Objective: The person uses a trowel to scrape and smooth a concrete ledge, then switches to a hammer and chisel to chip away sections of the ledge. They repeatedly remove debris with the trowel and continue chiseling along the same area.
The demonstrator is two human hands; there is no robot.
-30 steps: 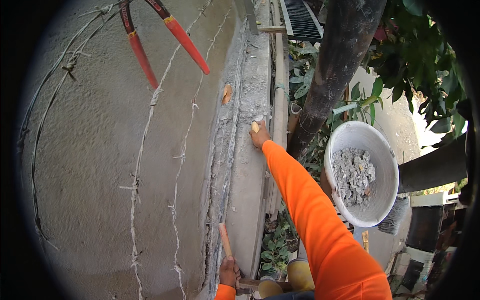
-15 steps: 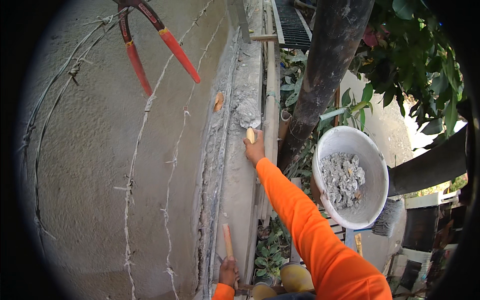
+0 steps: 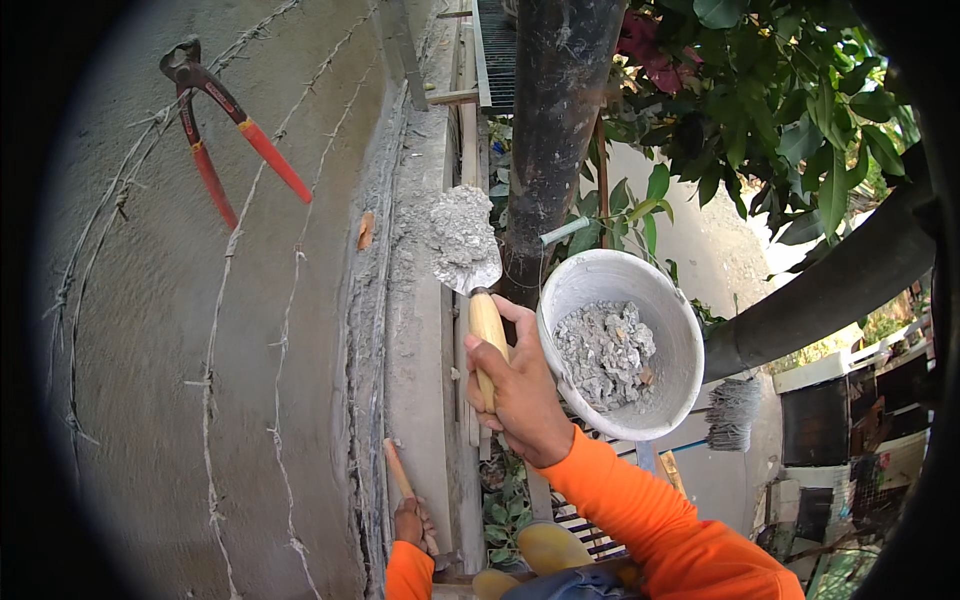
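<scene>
Right hand (image 3: 520, 385) fist-closed round wooden handle of trowel (image 3: 470, 255), blade loaded with mortar, at 12 o'clock of hand, just beside wall edge (image 3: 415, 330). White bucket (image 3: 625, 345) of mortar at 3 o'clock. Left hand (image 3: 412, 522) wrapped round wooden stick (image 3: 398, 470), 7 o'clock. Red-handled pincers (image 3: 215, 135) hang on wire, 10 o'clock.

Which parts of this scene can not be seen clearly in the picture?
Head view only:
- Wooden-handled tool in the left hand: its lower end is hidden behind the hand.
- Metal trowel blade: covered by grey mortar.
- White bucket: its base is hidden behind its own rim.
- Red-handled pincers: how they hang on the wall is unclear.
</scene>
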